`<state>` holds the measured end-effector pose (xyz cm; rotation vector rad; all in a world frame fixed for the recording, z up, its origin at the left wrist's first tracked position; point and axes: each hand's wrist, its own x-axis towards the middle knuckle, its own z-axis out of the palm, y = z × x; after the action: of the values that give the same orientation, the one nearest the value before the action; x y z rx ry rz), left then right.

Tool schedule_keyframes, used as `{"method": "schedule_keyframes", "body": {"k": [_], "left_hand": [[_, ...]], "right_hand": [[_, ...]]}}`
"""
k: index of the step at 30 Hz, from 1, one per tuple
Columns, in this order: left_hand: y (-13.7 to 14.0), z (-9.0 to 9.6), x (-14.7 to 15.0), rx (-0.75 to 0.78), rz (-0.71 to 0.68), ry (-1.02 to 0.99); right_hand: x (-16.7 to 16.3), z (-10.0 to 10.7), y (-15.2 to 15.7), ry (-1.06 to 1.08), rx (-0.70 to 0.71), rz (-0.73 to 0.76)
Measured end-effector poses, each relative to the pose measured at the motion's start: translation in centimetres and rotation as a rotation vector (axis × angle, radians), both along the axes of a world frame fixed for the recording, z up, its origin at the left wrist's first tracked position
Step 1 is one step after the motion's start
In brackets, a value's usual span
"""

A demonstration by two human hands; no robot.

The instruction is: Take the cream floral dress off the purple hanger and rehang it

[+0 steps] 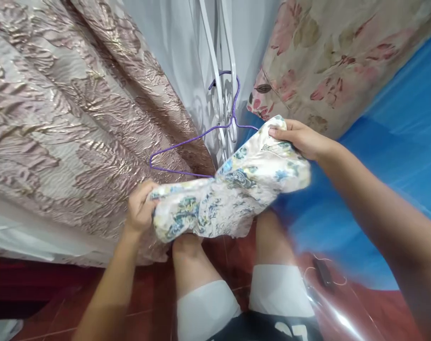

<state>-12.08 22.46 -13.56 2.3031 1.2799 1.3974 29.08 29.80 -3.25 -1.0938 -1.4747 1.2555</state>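
Note:
A white garment with blue and yellow flowers [233,199] is stretched between my two hands in front of my knees. My left hand [141,204] pinches its left upper edge. With thumb and fingers closed, my right hand [300,136] grips the raised right corner. Behind the cloth hangs a purple clothes hanger [190,140], its hook up among white straps or rails. The hanger's left arm is bare, while its right arm passes behind the garment and is hidden there. The garment's exact kind cannot be made out.
A pink brocade fabric [105,137] hangs on the left, and a floral fabric [329,61] at the upper right. Bright blue cloth [389,156] spreads along the right side. Below are red floor tiles [144,303] and a dark object with thin cords [322,271].

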Motion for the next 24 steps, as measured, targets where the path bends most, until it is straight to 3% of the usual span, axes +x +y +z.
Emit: {"method": "schedule_keyframes", "body": {"k": [3, 5, 9, 12, 15, 19, 22, 24], "left_hand": [[4.0, 1.4, -2.8, 0.167, 0.100, 0.238], [5.9, 3.2, -3.3, 0.242, 0.125, 0.244], [8.6, 8.3, -0.9, 0.265, -0.011, 0.064], [10.5, 10.7, 2.1, 0.220, -0.092, 0.093], [11.4, 10.3, 4.0, 0.077, -0.022, 0.106], [9.3, 7.9, 5.0, -0.092, 0.093, 0.049], [6.8, 7.4, 6.8, -0.051, 0.141, 0.113], [5.8, 7.9, 8.8, 0.017, 0.125, 0.125]], "right_hand": [[0.5, -0.4, -0.2, 0.033, 0.054, 0.038], [0.8, -0.5, 0.1, 0.046, 0.066, 0.061], [1.3, -0.5, 1.1, 0.034, 0.094, 0.004], [1.8, -1.2, 1.5, -0.025, 0.135, -0.073], [2.6, -2.8, 0.7, -0.043, 0.242, -0.203], [4.1, -5.0, -2.5, -0.107, 0.311, -0.244], [4.4, -5.6, -4.4, -0.189, 0.328, -0.228], [4.4, -5.5, -4.9, -0.192, 0.366, -0.308]]}}
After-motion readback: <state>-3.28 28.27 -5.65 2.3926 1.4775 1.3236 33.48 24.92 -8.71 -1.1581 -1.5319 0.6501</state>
